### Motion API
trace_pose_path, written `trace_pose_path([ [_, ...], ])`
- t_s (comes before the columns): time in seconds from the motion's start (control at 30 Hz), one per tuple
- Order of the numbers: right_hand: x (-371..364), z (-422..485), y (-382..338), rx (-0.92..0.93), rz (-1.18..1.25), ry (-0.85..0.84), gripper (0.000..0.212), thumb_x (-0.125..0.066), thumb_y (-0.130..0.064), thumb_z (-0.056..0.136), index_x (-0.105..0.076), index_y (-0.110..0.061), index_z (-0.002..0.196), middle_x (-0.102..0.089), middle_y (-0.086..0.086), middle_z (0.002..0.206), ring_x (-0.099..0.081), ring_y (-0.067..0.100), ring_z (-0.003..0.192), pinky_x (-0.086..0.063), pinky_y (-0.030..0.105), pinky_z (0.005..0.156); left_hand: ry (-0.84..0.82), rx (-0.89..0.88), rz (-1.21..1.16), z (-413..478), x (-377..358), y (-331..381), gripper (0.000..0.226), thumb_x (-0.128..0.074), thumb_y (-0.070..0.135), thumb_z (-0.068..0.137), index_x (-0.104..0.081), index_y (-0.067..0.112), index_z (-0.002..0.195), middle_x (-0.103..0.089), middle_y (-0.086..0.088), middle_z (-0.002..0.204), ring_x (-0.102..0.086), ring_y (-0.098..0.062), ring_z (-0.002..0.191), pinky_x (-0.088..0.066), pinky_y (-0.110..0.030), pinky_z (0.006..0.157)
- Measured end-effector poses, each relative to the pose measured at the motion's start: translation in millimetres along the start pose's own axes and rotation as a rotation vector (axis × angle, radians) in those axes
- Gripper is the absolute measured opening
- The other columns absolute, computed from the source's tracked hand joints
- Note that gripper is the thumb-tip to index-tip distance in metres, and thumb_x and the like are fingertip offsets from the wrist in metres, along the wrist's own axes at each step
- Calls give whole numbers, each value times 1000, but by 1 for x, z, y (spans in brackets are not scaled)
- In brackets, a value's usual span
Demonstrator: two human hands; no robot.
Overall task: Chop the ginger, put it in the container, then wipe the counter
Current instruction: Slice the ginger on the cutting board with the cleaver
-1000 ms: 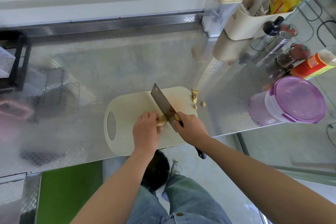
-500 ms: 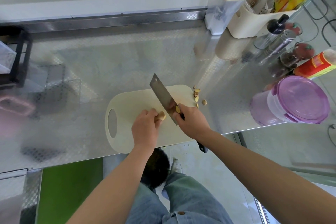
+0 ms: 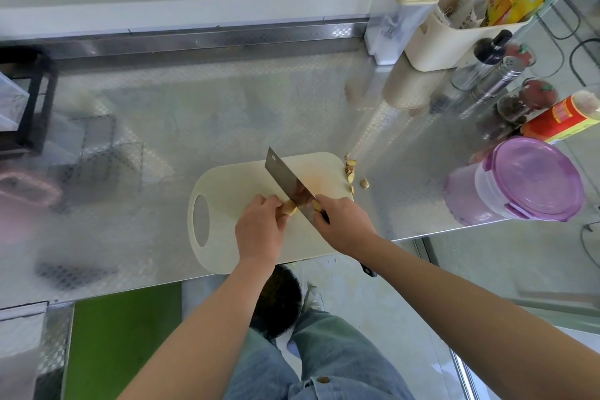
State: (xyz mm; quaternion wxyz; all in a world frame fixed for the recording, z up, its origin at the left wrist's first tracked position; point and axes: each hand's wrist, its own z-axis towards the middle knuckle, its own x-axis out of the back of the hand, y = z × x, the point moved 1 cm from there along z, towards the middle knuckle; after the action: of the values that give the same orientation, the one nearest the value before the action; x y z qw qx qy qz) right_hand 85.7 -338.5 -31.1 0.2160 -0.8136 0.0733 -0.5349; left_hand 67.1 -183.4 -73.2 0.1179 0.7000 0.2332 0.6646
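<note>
**Ginger stub pinned on the board, cleaver set against it**

The left hand (image 3: pixel 259 230) is curled over a short stub of ginger (image 3: pixel 290 207), which is pinched under the bent fingertips and pressed onto the cream cutting board (image 3: pixel 227 185). The right hand (image 3: pixel 345 224) is closed tightly round the handle of a cleaver (image 3: pixel 287 182), and the handle's black end is seen past the wrist. The blade is angled away to the left, and its edge is held just beside the exposed end of the stub, between the two hands. Whether steel and ginger touch cannot be told. One small slice (image 3: pixel 316 204) is seen lying against the blade's flat, close to the right knuckles.

Cut slices (image 3: pixel 350 169) are scattered along the board's right edge, and one piece (image 3: pixel 364 183) lies just off it on the steel counter (image 3: pixel 227 101). The purple-lidded container (image 3: pixel 535 178) is seen well apart on the right, closed.

Against the frame from half a second ago, the blade's tip is seen lower against the board's far edge and nearer the stub. Both grips and the loose slices are unchanged.
</note>
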Motion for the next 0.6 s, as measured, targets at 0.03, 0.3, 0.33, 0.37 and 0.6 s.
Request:
trace_pose_path([
  [0.03, 0, -1, 1, -3, -4, -8, 26, -38, -25, 98, -35, -17, 73, -39, 1, 58, -37, 19, 51, -23, 26, 47, 8, -1, -5, -1, 0, 1, 14, -68, 26, 84, -64, 16, 92, -57, -4, 87, -57, -26, 78, -41, -32, 57],
  [0.3, 9, -4, -7, -5, -22, 8, 28, -38, -26, 97, -34, -16, 71, -37, 2, 56, -34, 18, 49, -22, 26, 46, -19, 47, -33, 0, -2, 2, 14, -66, 31, 88, -66, 18, 93, -59, -1, 90, -57, -23, 82, -43, -32, 61],
  [0.33, 10, -4, -9, 2, -29, 4, 26, -38, -26, 98, -37, -14, 74, -38, 2, 57, -36, 20, 50, -23, 26, 46, -27, 63, -36, 1, -1, 2, 15, -66, 32, 88, -67, 19, 94, -59, 0, 91, -58, -23, 83, -42, -31, 62],
  [0.37, 10, -3, -10, 5, -37, -4, 25, -37, -25, 98, -39, -13, 76, -39, 3, 58, -39, 22, 53, -24, 26, 46, -35, 80, -42, 1, -1, 3, 15, -66, 32, 87, -67, 19, 95, -59, 0, 93, -58, -22, 84, -41, -30, 62],
  [0.6, 16, -3, -14, -23, -120, -96, 20, -33, -25, 98, -39, -13, 83, -40, 3, 65, -45, 27, 65, -25, 27, 48, -55, 113, -9, 3, 0, 6, 15, -65, 31, 88, -69, 20, 98, -61, 2, 96, -59, -20, 89, -37, -28, 62],
])
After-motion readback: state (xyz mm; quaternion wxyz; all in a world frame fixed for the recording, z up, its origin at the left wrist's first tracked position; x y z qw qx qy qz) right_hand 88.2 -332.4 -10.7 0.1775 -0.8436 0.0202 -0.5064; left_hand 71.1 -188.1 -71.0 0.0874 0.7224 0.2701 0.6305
